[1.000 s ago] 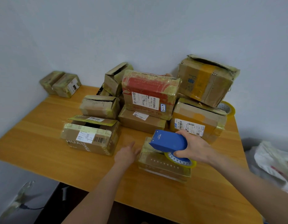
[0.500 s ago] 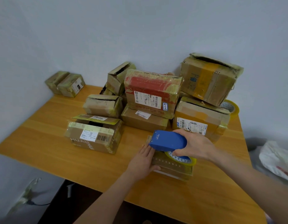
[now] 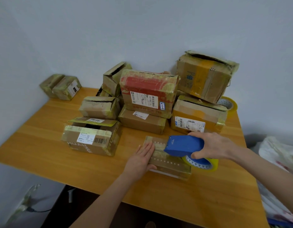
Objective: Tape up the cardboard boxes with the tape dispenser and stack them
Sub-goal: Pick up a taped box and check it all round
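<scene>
A flat cardboard box (image 3: 167,159) lies near the front of the wooden table (image 3: 43,145). My left hand (image 3: 142,159) presses flat on its left end with straight fingers. My right hand (image 3: 211,146) grips the blue tape dispenser (image 3: 183,145), whose nose sits on the box top; its yellow tape roll (image 3: 203,163) hangs at the box's right end. Behind stand several boxes: one with an open top (image 3: 91,137), a red-taped box (image 3: 149,92) stacked on a plain one (image 3: 142,120), and two stacked at the right (image 3: 203,76).
Two small boxes (image 3: 62,86) sit at the table's far left corner by the wall. A spare tape roll (image 3: 228,104) stands behind the right stack. A white plastic bag (image 3: 280,158) lies off the table's right edge. A cable hangs at lower left.
My left hand moved from the table onto the flat box's left end and now lies flat on it. The dispenser shifted right along the box top, uncovering more of it.
</scene>
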